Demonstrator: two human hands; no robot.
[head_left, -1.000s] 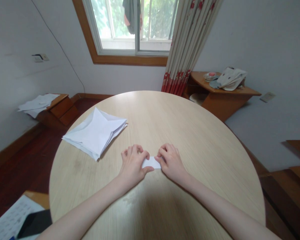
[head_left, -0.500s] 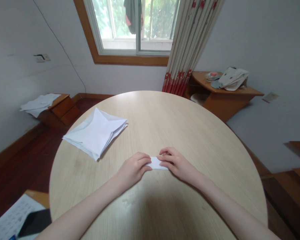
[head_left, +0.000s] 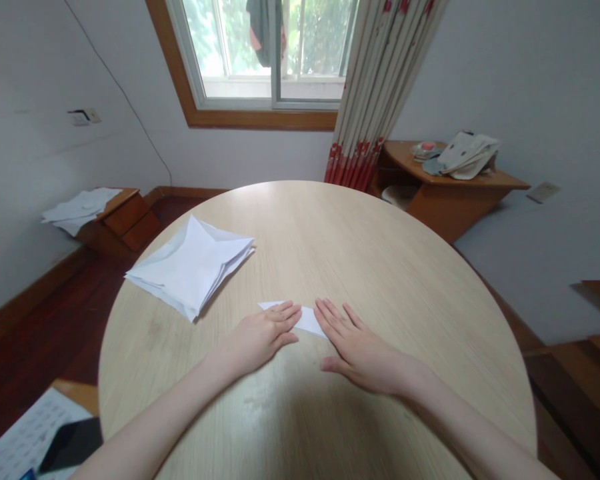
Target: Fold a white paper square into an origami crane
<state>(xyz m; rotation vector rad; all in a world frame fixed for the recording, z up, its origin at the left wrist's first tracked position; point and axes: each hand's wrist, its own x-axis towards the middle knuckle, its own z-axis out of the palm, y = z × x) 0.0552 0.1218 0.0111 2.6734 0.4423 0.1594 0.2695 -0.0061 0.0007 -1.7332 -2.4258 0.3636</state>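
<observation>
A narrow folded white paper [head_left: 309,322] lies on the round wooden table [head_left: 360,253], its pointed left end showing beyond my fingers. My left hand [head_left: 267,333] rests flat on its left part, fingers extended. Over the right part lies my right hand [head_left: 353,343], palm down, with its thumb apart from the other fingers. The paper's right end is hidden under that hand. At the table's left side sits a stack of white paper sheets [head_left: 195,263] with creased, pointed corners.
At the lower left are a dark phone [head_left: 73,443] and a printed sheet [head_left: 25,433] beside the table. Behind stand a small cabinet with papers [head_left: 125,217] and a corner desk [head_left: 460,183] with a bag [head_left: 467,155]. A curtain [head_left: 367,100] hangs by the window.
Both hands have flattened from a pinching pose onto the paper, and the right fingers have spread. The paper is now slightly tilted, with its pointed left end exposed.
</observation>
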